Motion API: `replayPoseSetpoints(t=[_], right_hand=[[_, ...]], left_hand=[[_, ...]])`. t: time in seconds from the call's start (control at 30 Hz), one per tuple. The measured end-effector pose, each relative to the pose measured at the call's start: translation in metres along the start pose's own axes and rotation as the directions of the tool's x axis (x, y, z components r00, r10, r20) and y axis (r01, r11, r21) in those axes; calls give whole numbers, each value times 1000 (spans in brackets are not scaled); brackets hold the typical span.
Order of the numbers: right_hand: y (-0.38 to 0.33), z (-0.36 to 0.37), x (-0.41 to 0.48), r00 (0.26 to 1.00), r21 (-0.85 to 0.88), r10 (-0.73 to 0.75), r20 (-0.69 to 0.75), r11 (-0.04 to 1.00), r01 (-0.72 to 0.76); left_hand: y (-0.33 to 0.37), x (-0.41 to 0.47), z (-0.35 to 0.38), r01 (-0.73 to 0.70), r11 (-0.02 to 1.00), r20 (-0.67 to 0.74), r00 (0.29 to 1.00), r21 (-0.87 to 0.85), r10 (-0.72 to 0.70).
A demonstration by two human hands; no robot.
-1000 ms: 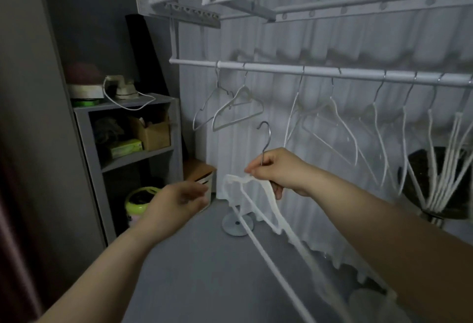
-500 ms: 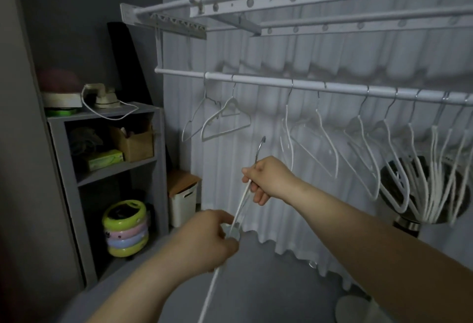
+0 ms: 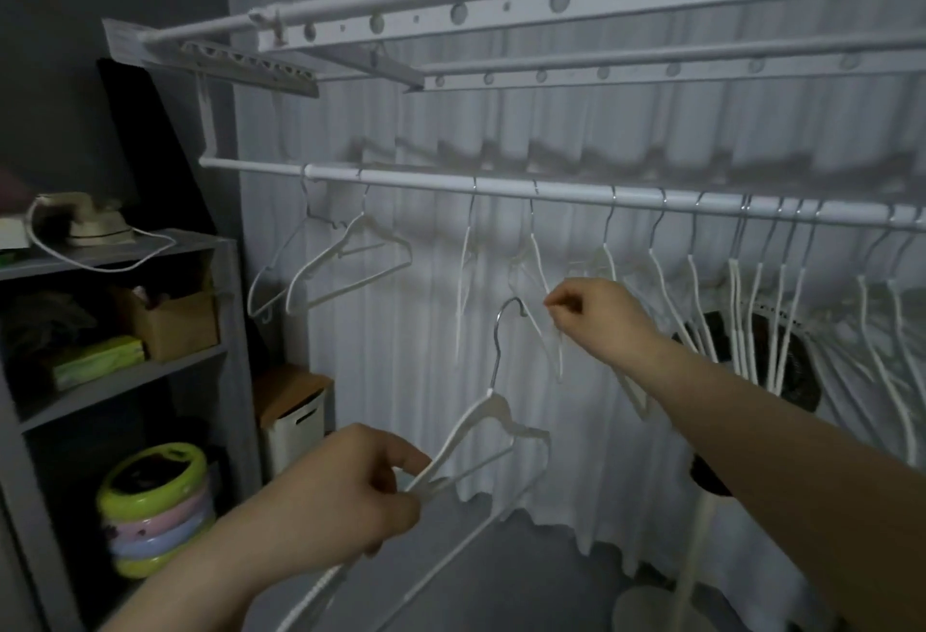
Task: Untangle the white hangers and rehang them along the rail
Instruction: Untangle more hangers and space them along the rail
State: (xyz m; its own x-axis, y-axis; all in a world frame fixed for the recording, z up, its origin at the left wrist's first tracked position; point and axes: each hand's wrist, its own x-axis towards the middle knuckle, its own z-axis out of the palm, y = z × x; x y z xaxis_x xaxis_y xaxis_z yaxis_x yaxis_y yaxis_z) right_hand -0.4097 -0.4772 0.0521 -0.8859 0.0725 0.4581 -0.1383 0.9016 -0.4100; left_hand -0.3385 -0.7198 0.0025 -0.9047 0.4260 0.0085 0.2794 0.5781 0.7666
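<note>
Though dim, grey shelf (image 3: 150,376) beside rail (image 3: 571,193).

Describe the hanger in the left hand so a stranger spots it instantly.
Start at the white rail crossing the curtain. Below its middle, the left hand pinches a white hanger. Unlike its neighbours, its hook points up, hooked on nothing.

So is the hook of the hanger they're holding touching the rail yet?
Apart. The head view shows the held hanger's hook well below the rail, with curtain showing between them; the left hand grips its shoulder.
</note>
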Motion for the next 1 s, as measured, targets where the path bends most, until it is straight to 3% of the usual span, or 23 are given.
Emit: replayPoseSetpoints(t=[0.17, 0.37, 0.67, 1.0], right_hand=[[24, 6, 15, 977, -156, 0, 214, 987, 34], [19, 20, 37, 957, -279, -136, 258, 938, 208], [56, -13, 81, 978, -457, -208, -34, 873, 169], [106, -62, 115, 980, -575, -177, -90, 813, 95]], left_hand=[[16, 17, 8, -15, 1000, -9, 1000, 11, 15], [17, 25, 5, 37, 999, -69, 997, -2, -37], [35, 77, 4, -44, 999, -247, 968, -14, 39], [103, 173, 15, -211, 977, -346, 917, 3, 199]])
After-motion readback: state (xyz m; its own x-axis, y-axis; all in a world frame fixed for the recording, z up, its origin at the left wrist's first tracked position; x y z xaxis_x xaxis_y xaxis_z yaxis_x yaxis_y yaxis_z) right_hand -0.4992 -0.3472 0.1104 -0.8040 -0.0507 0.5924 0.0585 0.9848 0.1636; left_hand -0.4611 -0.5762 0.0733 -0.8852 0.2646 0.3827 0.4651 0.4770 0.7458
